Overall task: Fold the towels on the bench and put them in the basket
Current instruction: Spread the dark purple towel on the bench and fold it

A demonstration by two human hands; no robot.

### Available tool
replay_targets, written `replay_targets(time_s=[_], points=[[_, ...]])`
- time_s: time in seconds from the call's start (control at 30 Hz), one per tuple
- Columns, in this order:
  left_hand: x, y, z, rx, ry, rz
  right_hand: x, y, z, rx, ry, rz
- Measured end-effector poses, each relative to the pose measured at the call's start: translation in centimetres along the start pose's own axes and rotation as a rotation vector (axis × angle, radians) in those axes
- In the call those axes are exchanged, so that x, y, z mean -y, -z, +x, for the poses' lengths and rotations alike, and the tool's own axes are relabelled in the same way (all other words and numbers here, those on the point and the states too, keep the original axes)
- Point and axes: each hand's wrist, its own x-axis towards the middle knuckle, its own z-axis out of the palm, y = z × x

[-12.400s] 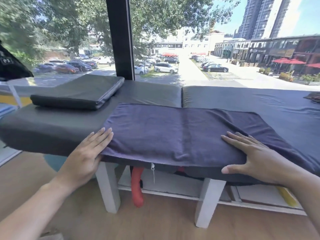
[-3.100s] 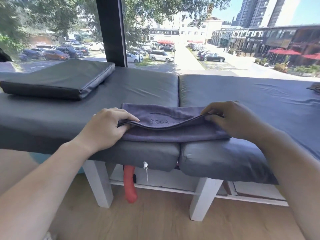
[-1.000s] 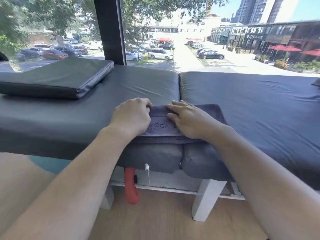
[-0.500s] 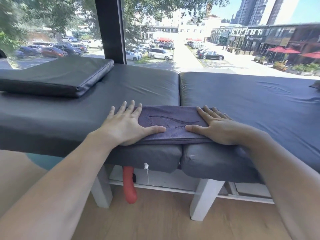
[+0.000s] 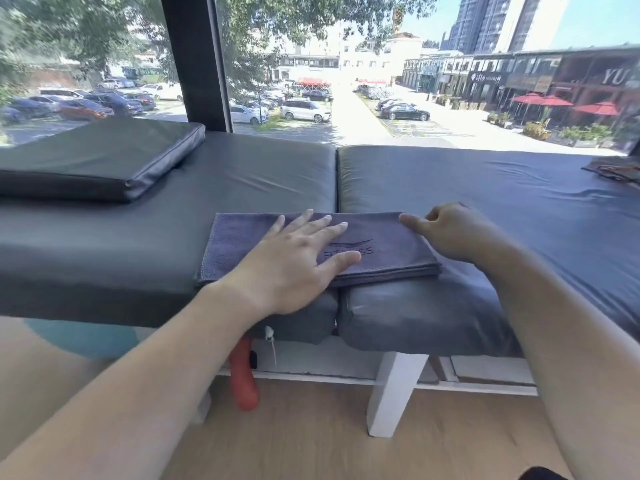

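Under the left hand (image 5: 298, 258), fingers spread flat, the folded towel (image 5: 388, 247) lay on the counter (image 5: 145, 244); the right hand (image 5: 450, 233) rested loosely curled at its right edge. Soft, light and floppy, it probably wanted gripping at both side edges together.

- A wide window (image 5: 346, 64) fills the view from 10 to 2 o'clock, split by a dark upright frame post (image 5: 194, 57) at 11 o'clock.
- Bright sun falls on a car park (image 5: 104, 102), trees and a shop row with red parasols (image 5: 561, 102) outside.
- The desk (image 5: 485, 202) carries two grey padded mats that meet at a centre seam; a loose grey cushion (image 5: 100, 157) lies at 10 o'clock.
- White legs (image 5: 394, 393) stand on a light wooden floor (image 5: 329, 438) at 6 o'clock.
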Motion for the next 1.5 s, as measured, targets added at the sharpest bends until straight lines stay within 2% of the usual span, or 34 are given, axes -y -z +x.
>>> replay_targets(time_s=[0.13,0.27,0.37,0.47,0.6,0.77,0.9,0.97,1.03,1.1,1.27,1.5], points=[[0.1,-2.1,0.7,0.068,0.056,0.232,0.8,-0.9,-0.6,0.091,-0.030,-0.198],[-0.1,-2.3,0.6,0.136,0.064,0.340,1.4,-0.4,-1.3,0.128,0.025,-0.086],[-0.1,-2.2,0.5,0.122,0.057,0.322,1.6,-0.1,-1.5,0.145,0.067,0.267],[0.0,-2.0,0.2,0.100,0.048,0.215,1.8,0.0,-1.5,0.188,0.031,0.601],[1.4,-0.3,0.2,0.021,0.173,-0.027,2.6,0.5,-1.6,0.252,-0.005,0.892],[6.9,1.8,-1.1,-0.012,0.362,0.058,6.4,0.8,-2.1,0.256,0.020,1.083],[8.3,1.6,-2.1,-0.040,0.294,-0.049,10.7,0.1,-3.3,0.258,0.133,1.050],[9.0,1.9,-2.1,-0.196,0.313,-0.392,12.8,-0.7,-3.7,0.249,0.187,1.020],[10.1,2.6,-2.3,-0.467,0.401,-0.763,14.8,-1.7,-4.0,0.270,0.232,0.971],[11.5,2.9,-2.5,-0.596,0.484,-0.917,16.5,-2.7,-4.1,0.272,0.264,0.885],[11.5,2.6,-2.8,-0.510,0.541,-0.792,19.5,-5.3,-4.3,0.224,0.317,0.657],[11.2,3.1,-2.4,-0.518,0.581,-0.743,21.6,-6.9,-5.5,0.270,0.417,0.477]])
